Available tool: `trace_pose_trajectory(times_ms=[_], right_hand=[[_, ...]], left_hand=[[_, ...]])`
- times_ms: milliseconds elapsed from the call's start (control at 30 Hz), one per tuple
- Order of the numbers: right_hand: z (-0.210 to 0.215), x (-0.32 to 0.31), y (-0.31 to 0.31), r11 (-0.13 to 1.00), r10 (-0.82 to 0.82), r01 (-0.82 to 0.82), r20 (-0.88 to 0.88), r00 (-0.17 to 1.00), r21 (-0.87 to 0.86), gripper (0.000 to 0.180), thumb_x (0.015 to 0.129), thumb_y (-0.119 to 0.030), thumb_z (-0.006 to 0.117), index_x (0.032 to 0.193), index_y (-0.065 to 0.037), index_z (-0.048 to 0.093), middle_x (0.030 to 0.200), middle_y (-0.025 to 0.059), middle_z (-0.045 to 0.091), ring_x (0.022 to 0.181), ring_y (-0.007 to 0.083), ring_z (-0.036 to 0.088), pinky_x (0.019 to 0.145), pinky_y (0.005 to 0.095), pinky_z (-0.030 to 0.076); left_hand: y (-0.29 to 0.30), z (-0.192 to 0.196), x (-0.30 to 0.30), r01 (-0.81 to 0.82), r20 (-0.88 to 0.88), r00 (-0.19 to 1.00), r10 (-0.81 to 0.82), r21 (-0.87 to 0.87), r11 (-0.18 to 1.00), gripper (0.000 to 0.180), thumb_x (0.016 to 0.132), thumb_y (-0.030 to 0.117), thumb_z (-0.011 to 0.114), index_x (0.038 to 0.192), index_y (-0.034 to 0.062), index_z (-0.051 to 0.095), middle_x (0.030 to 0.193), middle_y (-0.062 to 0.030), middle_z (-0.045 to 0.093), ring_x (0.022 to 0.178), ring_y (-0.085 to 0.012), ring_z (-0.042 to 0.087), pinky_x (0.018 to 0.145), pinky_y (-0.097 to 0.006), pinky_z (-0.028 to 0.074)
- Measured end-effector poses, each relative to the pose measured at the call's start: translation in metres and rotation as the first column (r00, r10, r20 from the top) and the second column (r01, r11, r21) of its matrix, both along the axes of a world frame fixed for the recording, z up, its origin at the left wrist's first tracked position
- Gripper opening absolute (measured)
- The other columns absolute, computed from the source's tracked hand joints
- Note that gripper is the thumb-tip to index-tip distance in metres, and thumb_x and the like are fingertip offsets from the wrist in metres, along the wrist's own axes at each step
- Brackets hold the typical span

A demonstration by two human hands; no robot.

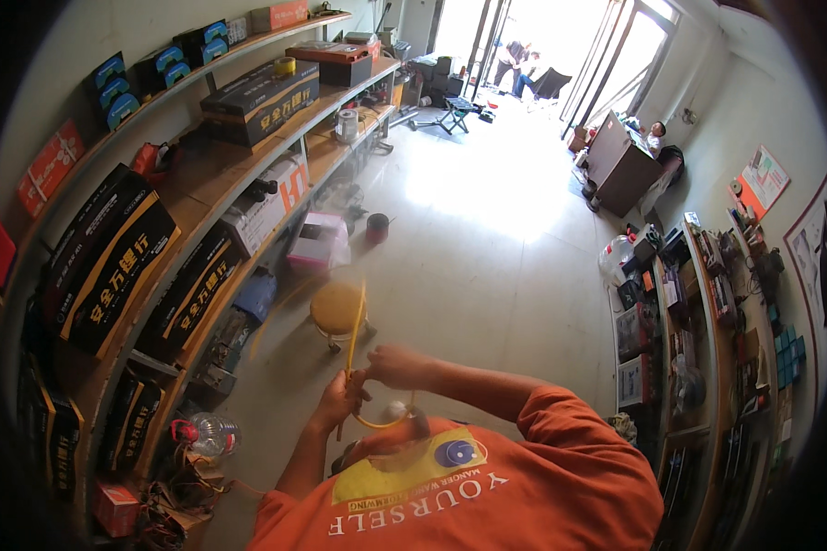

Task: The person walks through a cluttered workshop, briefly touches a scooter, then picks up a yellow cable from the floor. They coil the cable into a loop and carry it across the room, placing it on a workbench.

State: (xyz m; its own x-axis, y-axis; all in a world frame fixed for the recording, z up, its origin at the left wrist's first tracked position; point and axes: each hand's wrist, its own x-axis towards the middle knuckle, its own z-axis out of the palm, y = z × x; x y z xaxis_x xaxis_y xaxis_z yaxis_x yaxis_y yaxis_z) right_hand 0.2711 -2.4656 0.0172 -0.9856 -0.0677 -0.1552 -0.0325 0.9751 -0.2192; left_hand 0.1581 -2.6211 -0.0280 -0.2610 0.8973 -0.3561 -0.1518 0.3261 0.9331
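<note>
My left hand and my right hand are both closed on a thin yellow strap in front of my orange shirt. The hands are close together, the right a little higher. From my hands the strap rises stiffly toward a round wooden stool on the floor. Its other part curves in a loop below my right hand, just above the shirt. A small pale object near the loop is too blurred to identify.
Wooden shelves on the left carry long black-and-yellow boxes. A plastic bottle and a pink box lie at their foot. Shelves with tools line the right wall. A person sits at a desk; others sit by the doorway.
</note>
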Motion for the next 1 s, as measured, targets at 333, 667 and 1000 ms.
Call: trace_pose_trajectory(times_ms=[333,667,1000], right_hand=[[0.021,0.000,0.011,0.981,-0.090,0.064,-0.136,0.987,-0.181,0.021,0.086,-0.023,0.058,0.107,-0.018,0.060,0.088,0.0113,0.059,0.081,0.0301,0.063,0.068,0.0416,0.051],[0.060,0.015,0.012,0.958,-0.228,0.120,-0.441,0.868,-0.260,0.040,0.076,-0.033,0.073,0.106,-0.013,0.056,0.111,0.0101,0.049,0.111,0.0316,0.045,0.089,0.0431,0.042],[0.027,0.011,0.029,0.859,-0.321,0.117,-0.346,0.882,-0.499,0.020,0.085,-0.018,0.064,0.102,-0.009,0.059,0.099,0.0116,0.058,0.095,0.0321,0.055,0.080,0.0408,0.047]], left_hand=[[-0.002,0.016,0.004,0.001,-0.151,0.989,0.009,0.065,0.998,0.027,0.092,0.028,0.056,0.108,0.0068,0.051,0.073,-0.0037,0.056,0.061,-0.0095,0.050,0.055,-0.026,0.043],[-0.012,0.044,-0.003,0.077,-0.415,0.910,-0.010,0.146,0.986,0.023,0.091,0.025,0.058,0.100,0.0040,0.053,0.072,-0.0121,0.056,0.063,-0.0204,0.054,0.062,-0.033,0.045],[-0.029,0.042,-0.004,-0.170,-0.204,0.952,0.229,0.272,0.947,0.015,0.095,0.021,0.053,0.088,0.0090,0.050,0.064,0.0023,0.045,0.054,-0.0060,0.040,0.049,-0.023,0.036]])
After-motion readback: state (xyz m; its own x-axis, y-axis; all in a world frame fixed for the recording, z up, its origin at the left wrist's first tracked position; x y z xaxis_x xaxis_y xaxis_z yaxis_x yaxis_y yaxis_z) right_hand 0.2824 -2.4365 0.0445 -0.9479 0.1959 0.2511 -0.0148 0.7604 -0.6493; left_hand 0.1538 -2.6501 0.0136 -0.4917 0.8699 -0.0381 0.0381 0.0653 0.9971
